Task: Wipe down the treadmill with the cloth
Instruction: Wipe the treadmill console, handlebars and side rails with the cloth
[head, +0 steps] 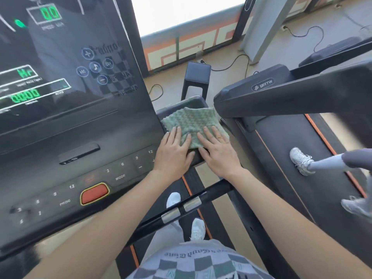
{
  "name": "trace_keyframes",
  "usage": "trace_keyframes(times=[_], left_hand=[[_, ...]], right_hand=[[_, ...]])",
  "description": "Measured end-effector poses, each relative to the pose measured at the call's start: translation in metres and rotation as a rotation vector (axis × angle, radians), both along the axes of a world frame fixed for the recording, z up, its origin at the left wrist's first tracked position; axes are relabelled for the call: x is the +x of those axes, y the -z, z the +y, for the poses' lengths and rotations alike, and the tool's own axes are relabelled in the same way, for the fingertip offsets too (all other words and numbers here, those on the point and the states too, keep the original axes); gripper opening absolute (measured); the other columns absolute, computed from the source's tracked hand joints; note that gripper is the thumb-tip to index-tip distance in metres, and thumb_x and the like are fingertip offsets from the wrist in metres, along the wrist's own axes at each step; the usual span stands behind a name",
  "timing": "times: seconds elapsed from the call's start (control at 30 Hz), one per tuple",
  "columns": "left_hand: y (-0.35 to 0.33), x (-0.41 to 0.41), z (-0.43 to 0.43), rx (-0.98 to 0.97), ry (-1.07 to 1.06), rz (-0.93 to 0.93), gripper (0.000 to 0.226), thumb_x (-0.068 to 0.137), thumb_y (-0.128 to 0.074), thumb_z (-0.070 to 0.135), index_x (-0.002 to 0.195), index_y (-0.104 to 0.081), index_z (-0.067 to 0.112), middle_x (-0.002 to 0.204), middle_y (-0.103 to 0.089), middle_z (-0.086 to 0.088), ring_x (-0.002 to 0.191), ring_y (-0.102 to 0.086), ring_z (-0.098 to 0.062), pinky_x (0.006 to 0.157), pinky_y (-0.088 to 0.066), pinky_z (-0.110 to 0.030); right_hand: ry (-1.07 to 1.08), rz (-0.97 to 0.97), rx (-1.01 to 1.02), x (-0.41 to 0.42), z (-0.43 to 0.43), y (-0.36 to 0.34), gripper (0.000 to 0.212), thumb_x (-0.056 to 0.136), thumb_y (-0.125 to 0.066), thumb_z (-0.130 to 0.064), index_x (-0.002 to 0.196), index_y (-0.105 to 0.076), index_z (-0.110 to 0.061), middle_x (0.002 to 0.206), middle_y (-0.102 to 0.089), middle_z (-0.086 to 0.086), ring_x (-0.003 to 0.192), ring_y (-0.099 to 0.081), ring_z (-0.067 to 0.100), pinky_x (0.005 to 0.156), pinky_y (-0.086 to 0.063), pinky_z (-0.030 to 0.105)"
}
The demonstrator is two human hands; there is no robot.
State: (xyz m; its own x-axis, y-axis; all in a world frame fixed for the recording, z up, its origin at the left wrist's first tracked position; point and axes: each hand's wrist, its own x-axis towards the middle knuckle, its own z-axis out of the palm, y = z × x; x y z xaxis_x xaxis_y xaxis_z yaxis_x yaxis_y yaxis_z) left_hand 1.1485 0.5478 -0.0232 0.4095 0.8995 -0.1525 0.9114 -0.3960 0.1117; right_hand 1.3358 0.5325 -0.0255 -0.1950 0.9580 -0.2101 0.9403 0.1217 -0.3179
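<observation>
Basically the left hand (173,156) and right hand (219,152) lie side by side, fingers straight and slightly spread, gripping nothing, pressing flat on the near half of the green cloth (193,120), which is spread over the right-end tray of the treadmill (60,127) console, just right of the number keys (136,158).

To your right: second treadmill (277,141), BRTW badge (263,84) on its motor cover, orange-edged belt. Another person's white sneaker (300,160) is planted on that belt; a second sneaker (352,206) nearer you, blurred. Ahead on the floor: black stool (197,74), black cables (242,55) trailing beyond it. Back wall: orange-and-cream band (181,47) beneath a bright, overexposed window (181,13)
</observation>
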Motion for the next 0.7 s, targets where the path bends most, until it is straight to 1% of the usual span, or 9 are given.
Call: trace_keyframes(times=[0.1, 0.17, 0.27, 0.33, 0.4, 0.47, 0.53, 0.6, 0.7], left_hand=[[0.005, 0.0, -0.036, 0.019, 0.012, -0.02, 0.068, 0.097, -0.029, 0.051, 0.15, -0.05, 0.014, 0.158, -0.037, -0.026, 0.151, -0.033, -0.037, 0.125, -0.026, -0.049], [0.002, 0.002, -0.056, 0.029, 0.014, -0.041, 0.065, 0.095, -0.034, 0.049, 0.143, -0.06, 0.014, 0.156, -0.042, -0.025, 0.148, -0.039, -0.036, 0.122, -0.031, -0.049], [-0.004, 0.008, -0.075, 0.107, -0.01, -0.194, 0.045, 0.093, -0.044, 0.041, 0.111, -0.076, 0.015, 0.148, -0.053, -0.023, 0.143, -0.046, -0.035, 0.117, -0.039, -0.048], [-0.003, 0.014, -0.074, 0.157, -0.031, -0.282, 0.035, 0.095, -0.047, 0.032, 0.109, -0.073, 0.013, 0.147, -0.055, -0.02, 0.143, -0.046, -0.035, 0.117, -0.04, -0.046], [0.005, 0.021, -0.065, 0.154, -0.045, -0.252, 0.044, 0.097, -0.048, 0.029, 0.134, -0.062, 0.009, 0.152, -0.049, -0.021, 0.146, -0.043, -0.035, 0.119, -0.038, -0.046], [0.014, 0.028, -0.05, 0.097, -0.035, -0.13, 0.059, 0.103, -0.046, 0.034, 0.154, -0.041, 0.006, 0.16, -0.035, -0.025, 0.151, -0.032, -0.037, 0.123, -0.03, -0.048], [0.018, 0.033, -0.034, 0.011, -0.018, -0.025, 0.064, 0.109, -0.031, 0.041, 0.161, -0.019, 0.007, 0.167, -0.013, -0.026, 0.157, -0.012, -0.038, 0.128, -0.015, -0.048], [0.017, 0.034, -0.014, -0.042, -0.025, 0.037, 0.064, 0.11, -0.016, 0.043, 0.163, -0.002, 0.01, 0.169, 0.006, -0.022, 0.158, 0.005, -0.035, 0.129, -0.002, -0.048], [0.014, 0.032, 0.023, -0.048, -0.038, 0.103, 0.065, 0.109, -0.01, 0.047, 0.162, 0.007, 0.014, 0.169, 0.014, -0.018, 0.157, 0.013, -0.032, 0.128, 0.001, -0.048]], right_hand=[[0.023, -0.003, -0.005, 0.0, -0.042, 0.0, 0.066, 0.1, -0.014, -0.054, 0.159, -0.029, -0.028, 0.169, -0.017, -0.001, 0.158, -0.003, 0.018, 0.125, 0.005, 0.035], [0.035, 0.024, -0.023, -0.001, -0.06, -0.001, 0.068, 0.099, -0.015, -0.058, 0.157, -0.034, -0.029, 0.168, -0.018, -0.003, 0.157, -0.004, 0.015, 0.127, 0.002, 0.035], [0.117, 0.146, 0.077, 0.001, -0.072, -0.006, 0.057, 0.1, -0.032, -0.051, 0.137, -0.062, -0.021, 0.16, -0.04, 0.001, 0.152, -0.029, 0.019, 0.123, -0.027, 0.043], [0.16, 0.187, 0.195, 0.005, -0.068, -0.004, 0.046, 0.101, -0.043, -0.041, 0.135, -0.063, -0.016, 0.157, -0.046, 0.003, 0.147, -0.038, 0.021, 0.12, -0.034, 0.042], [0.147, 0.174, 0.215, 0.006, -0.059, 0.003, 0.051, 0.102, -0.043, -0.036, 0.148, -0.05, -0.015, 0.162, -0.037, 0.003, 0.152, -0.029, 0.021, 0.123, -0.027, 0.037], [0.083, 0.072, 0.144, 0.003, -0.045, 0.012, 0.061, 0.103, -0.03, -0.042, 0.158, -0.032, -0.016, 0.167, -0.022, 0.002, 0.157, -0.009, 0.02, 0.127, -0.012, 0.038], [0.024, -0.068, 0.076, 0.001, -0.031, 0.021, 0.067, 0.102, -0.015, -0.047, 0.162, -0.018, -0.018, 0.17, -0.01, 0.003, 0.156, 0.007, 0.02, 0.128, 0.0, 0.041], [0.016, -0.1, 0.038, 0.001, -0.012, 0.021, 0.067, 0.102, -0.009, -0.047, 0.163, -0.012, -0.02, 0.171, -0.002, 0.002, 0.155, 0.014, 0.019, 0.128, 0.003, 0.043], [0.045, -0.048, -0.054, 0.003, 0.025, 0.014, 0.062, 0.108, -0.022, -0.044, 0.163, -0.001, -0.024, 0.169, 0.013, 0.0, 0.155, 0.019, 0.02, 0.125, 0.008, 0.04]])
